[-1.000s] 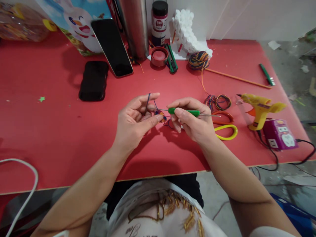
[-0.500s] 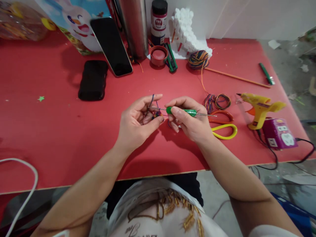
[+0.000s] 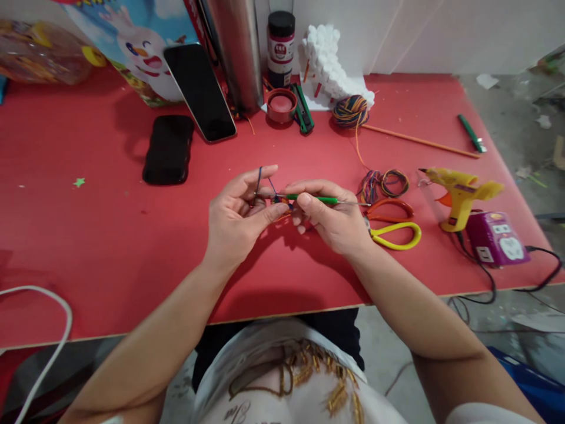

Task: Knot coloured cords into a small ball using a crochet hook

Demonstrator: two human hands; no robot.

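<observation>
My left hand [image 3: 236, 215] pinches a small piece of multicoloured crochet work [image 3: 282, 203] between thumb and fingers. A strand of dark blue yarn [image 3: 260, 176] loops over its raised index finger and runs down to the piece. Closed around the green handle of a crochet hook [image 3: 315, 199] is my right hand [image 3: 333, 215]; the hook's metal shaft points left into the yarn at the piece, and a thin metal end sticks out to the right. The hook's very tip is hard to make out among the fingers.
Right of my hands lie scissors [image 3: 397, 235] with red and yellow handles, loose yarn [image 3: 388, 184], and a yellow glue gun [image 3: 463, 191] by a purple power box [image 3: 498, 238]. Behind are a yarn ball [image 3: 351, 112], a green cutter [image 3: 302, 109], a steel flask [image 3: 241, 56] and phones [image 3: 200, 91].
Both hands have shifted slightly left in view. The right hand has brought the crochet hook closer to the left hand, and its handle has turned a little, lying flatter.
</observation>
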